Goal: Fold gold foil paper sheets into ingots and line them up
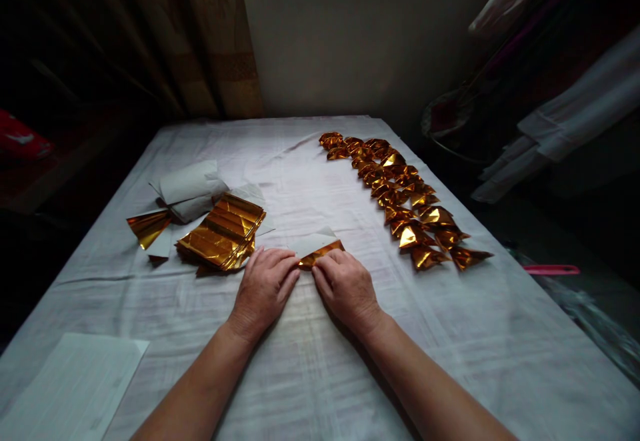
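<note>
A sheet of gold foil paper [320, 253], white on its other side, lies on the cloth between my hands with its near edge folded over. My left hand [267, 284] is closed at the fold's left end, fingers bent and pressed down. At the right end, the fingertips and thumb of my right hand [347, 284] pinch the foil. Just left of my left hand sits a stack of creased gold foil sheets [223, 231]. Several folded gold foil pieces [385, 191] run in rows along the table's right side.
White papers [187, 187] and a loose gold piece [149, 226] lie behind the stack. A white sheet [75, 384] rests at the front left of the cloth-covered table [310, 374]. Beyond the right edge are a pink handle [553, 269] and hanging clothes [575, 117].
</note>
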{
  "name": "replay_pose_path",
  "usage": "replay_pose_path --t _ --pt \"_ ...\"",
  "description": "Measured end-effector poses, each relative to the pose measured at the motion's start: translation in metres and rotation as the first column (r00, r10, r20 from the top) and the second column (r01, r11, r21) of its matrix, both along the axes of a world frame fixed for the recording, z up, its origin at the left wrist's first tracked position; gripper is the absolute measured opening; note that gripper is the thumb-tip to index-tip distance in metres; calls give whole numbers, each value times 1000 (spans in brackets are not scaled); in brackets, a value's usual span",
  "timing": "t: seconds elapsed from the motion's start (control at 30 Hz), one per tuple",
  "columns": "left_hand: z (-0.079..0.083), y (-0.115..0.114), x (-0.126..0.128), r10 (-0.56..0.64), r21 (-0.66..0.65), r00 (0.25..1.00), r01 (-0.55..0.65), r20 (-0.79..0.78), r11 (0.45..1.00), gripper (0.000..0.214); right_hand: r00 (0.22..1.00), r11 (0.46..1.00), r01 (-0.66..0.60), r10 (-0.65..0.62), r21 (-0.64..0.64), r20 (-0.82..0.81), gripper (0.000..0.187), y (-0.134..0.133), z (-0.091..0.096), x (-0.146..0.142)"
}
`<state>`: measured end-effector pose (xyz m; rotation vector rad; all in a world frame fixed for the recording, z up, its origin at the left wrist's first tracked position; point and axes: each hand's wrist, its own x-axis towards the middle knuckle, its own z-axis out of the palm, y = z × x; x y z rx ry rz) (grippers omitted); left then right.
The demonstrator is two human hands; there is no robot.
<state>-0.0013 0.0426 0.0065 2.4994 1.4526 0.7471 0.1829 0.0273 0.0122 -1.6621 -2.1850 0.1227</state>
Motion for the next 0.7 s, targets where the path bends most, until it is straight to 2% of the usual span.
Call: replay_pose_path --t 0.2,0.37,0.7 --pt "-2 1 -1 -4 -18 1000 4 21 1000 23 997 992 83 -82 -98 12 13 5 7 -5" --pt "-3 1 -2 -19 -20 1000 20 22 1000 23 993 985 115 -110 -131 40 11 7 9 -7" --pt "-2 -5 -2 -79 87 993 87 -92 992 24 992 980 122 -124 -160 2 7 9 9 -7"
